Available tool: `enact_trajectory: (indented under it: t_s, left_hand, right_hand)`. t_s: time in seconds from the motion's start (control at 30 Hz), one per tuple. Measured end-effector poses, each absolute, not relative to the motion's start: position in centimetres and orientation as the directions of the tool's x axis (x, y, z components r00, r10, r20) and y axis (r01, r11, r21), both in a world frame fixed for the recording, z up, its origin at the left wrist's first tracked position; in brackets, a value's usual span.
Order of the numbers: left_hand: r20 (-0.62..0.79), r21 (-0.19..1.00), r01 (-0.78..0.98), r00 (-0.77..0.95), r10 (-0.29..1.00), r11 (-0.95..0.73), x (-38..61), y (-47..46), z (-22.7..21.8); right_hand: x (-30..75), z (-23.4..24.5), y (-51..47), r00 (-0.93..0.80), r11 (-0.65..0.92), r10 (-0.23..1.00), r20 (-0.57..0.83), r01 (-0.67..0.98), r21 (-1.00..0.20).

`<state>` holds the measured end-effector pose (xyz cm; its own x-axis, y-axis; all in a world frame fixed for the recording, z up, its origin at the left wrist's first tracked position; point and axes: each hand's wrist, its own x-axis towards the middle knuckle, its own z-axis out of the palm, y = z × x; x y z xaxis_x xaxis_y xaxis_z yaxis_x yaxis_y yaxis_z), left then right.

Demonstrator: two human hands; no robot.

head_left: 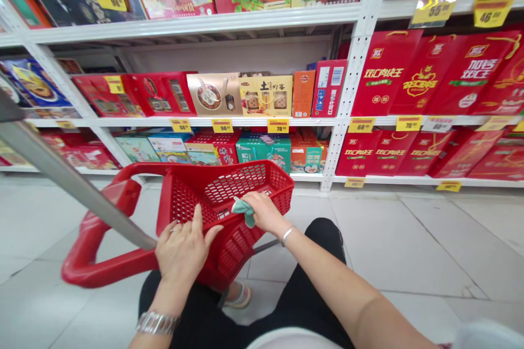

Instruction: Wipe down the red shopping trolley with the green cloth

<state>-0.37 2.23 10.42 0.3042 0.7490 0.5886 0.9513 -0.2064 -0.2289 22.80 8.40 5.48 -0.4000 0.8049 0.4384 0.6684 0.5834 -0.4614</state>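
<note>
Head view, nearest first: black trousers fill the bottom edge, and a sandalled foot shows below a red plastic mesh shopping basket. The left hand, with a ring and a silver wristband, lies open on the basket's near wall. The right hand grips a teal cloth against the basket's far rim, at its right side. The two hands are apart, each on its own part of the basket. A curved red handle runs from the basket's left end, and a grey metal pole slants across it. The basket stands over a pale tiled floor. Beyond its far rim, white metal shelving carries boxed goods, red gift bags and yellow price tags.
</note>
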Motion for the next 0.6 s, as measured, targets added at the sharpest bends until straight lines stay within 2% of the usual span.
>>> enact_trajectory:
  t_s: [0.17, 0.37, 0.6]
  left_hand:
    - [0.589, -0.253, 0.952, 0.294, 0.752, -0.174, -0.3, 1.3, 10.1]
    - [0.596, -0.185, 0.947, 0.321, 0.736, -0.263, -0.8, 0.2, 10.2]
    - [0.594, -0.165, 0.958, 0.286, 0.752, -0.234, -1.6, 0.0, 10.2]
  right_hand:
    - [20.8, 6.7, 6.6, -0.468, 0.627, 0.776, 0.422, 0.642, -0.442]
    - [15.5, 8.6, 3.8, -0.552, 0.74, 0.672, 0.493, 0.508, -0.441]
    - [18.2, 6.7, 4.9, -0.507, 0.698, 0.716, 0.481, 0.526, -0.485]
